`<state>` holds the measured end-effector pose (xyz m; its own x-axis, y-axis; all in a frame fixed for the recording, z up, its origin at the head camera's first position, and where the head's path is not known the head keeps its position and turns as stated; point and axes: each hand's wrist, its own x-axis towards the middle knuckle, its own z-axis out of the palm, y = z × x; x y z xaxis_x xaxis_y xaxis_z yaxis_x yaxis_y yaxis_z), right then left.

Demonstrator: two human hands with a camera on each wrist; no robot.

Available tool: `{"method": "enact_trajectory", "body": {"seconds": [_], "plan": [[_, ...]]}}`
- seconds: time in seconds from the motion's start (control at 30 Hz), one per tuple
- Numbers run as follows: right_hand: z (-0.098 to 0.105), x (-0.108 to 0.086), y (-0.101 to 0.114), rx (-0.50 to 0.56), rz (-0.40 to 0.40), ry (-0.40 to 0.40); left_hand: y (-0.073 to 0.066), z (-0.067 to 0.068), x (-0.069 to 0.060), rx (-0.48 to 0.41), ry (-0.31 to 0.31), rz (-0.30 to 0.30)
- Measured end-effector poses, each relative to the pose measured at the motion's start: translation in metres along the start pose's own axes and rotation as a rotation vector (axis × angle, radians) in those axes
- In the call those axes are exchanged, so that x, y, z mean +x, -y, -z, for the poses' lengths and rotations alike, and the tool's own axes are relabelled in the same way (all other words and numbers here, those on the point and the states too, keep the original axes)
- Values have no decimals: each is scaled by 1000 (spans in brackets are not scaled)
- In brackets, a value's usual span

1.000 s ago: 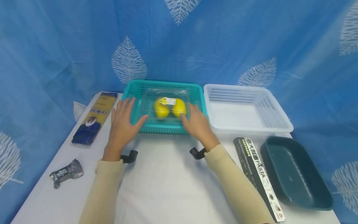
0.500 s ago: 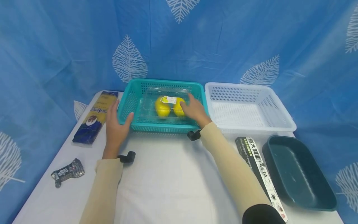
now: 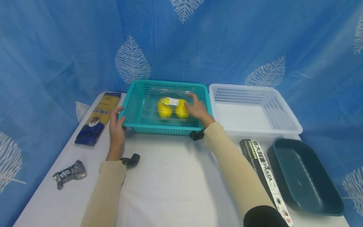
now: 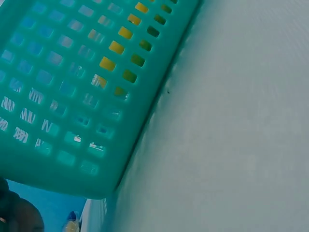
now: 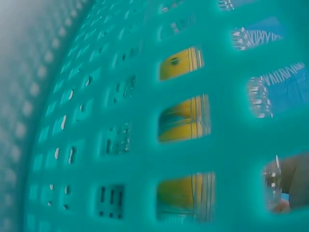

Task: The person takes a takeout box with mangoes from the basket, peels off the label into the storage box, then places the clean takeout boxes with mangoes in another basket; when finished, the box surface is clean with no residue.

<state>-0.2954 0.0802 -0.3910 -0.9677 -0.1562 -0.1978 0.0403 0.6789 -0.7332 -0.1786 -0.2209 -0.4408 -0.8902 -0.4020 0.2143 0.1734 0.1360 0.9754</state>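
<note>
A teal plastic basket [image 3: 158, 129] stands at the back of the table. Inside it lies a clear plastic fruit box [image 3: 153, 97] holding two yellow fruits [image 3: 164, 109] under a white label. My left hand [image 3: 116, 132] grips the basket's rim at its left front corner; in the left wrist view a finger [image 4: 24, 215] shows beside that corner. My right hand [image 3: 198, 110] reaches over the basket and holds the right end of the fruit box, thumb and forefinger spread across it. Through the basket's holes, the right wrist view shows the yellow fruit [image 5: 181, 116] and part of a hand.
A white basket [image 3: 255, 130] adjoins the teal one on the right. Nearer on that side are a long pasta box [image 3: 265, 176] and a dark green tub [image 3: 306, 176]. At left lie a blue and yellow packet [image 3: 97, 119] and a small dark wrapped packet [image 3: 70, 174].
My left hand has moved off the basket's left part, then onto its left front rim, curling its fingers. My right hand has reached farther in and taken hold of the fruit box.
</note>
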Motion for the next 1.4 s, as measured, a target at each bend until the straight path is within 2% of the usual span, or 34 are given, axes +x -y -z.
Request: {"method": "enact_trajectory", "body": {"seconds": [0.23, 0.37, 0.77, 0.97, 1.23, 1.4], "plan": [[3, -1, 3, 67, 10, 23, -2, -3, -1, -265, -82, 11], [4, -1, 4, 109, 4, 32, -3, -3, -1, -315, -97, 36], [5, -2, 4, 161, -5, 22, -6, -2, 1, -300, -127, 28], [6, -9, 4, 195, 8, -22, -5, -4, 0, -290, -127, 8], [14, -32, 7, 342, 78, -121, -6, -4, -1, -264, -128, 8], [26, -53, 15, 434, 91, -134, -7, -3, 1, -279, -140, 10]]}}
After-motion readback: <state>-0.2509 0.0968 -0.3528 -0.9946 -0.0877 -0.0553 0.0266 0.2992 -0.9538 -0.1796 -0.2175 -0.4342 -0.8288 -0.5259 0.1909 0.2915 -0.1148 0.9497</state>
